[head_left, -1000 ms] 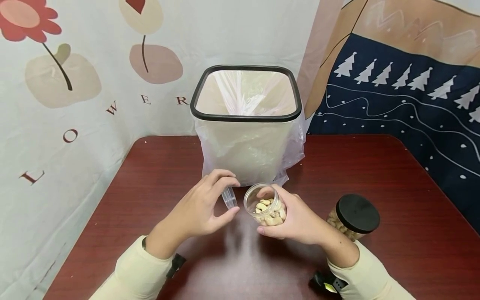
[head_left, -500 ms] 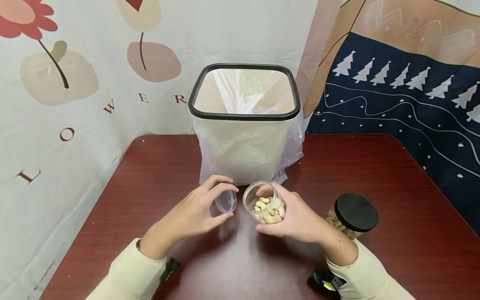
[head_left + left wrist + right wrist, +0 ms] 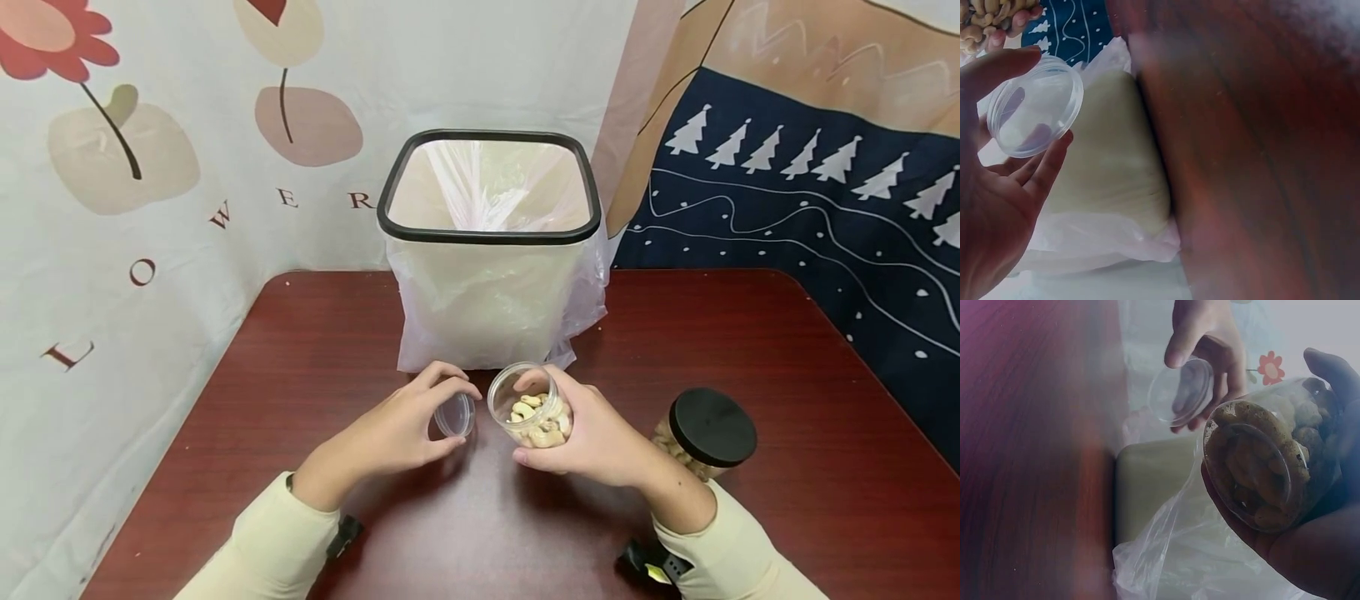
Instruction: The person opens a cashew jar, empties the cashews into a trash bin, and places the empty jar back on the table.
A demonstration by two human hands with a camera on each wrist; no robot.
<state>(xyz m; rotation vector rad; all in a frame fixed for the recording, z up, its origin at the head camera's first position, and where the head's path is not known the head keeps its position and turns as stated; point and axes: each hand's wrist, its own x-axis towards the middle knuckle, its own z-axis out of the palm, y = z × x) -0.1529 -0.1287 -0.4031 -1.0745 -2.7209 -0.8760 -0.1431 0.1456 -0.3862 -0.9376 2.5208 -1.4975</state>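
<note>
My left hand (image 3: 397, 429) pinches a small clear round lid (image 3: 454, 415) by its edge, thumb below and fingers above; the left wrist view shows the lid (image 3: 1037, 107) between thumb and fingertips. Just to its right, my right hand (image 3: 596, 433) grips a clear plastic jar (image 3: 500, 398) of cashews (image 3: 542, 423), tilted with its uncovered mouth toward the left hand. From the right wrist, the jar's base (image 3: 1257, 469) faces the camera, with nuts showing through it. Lid and jar are apart, both held above the table.
A cream trash bin (image 3: 491, 300) with a black rim (image 3: 491, 237) and a plastic liner (image 3: 588, 300) stands behind the hands. Near the right forearm is a second nut-filled jar (image 3: 678, 446) with a black lid (image 3: 714, 427). Everything stands on a dark red table (image 3: 810, 467).
The lid in my left hand has turned from nearly edge-on to showing its round face. The left hand has shifted slightly; the right hand keeps the jar in nearly the same place.
</note>
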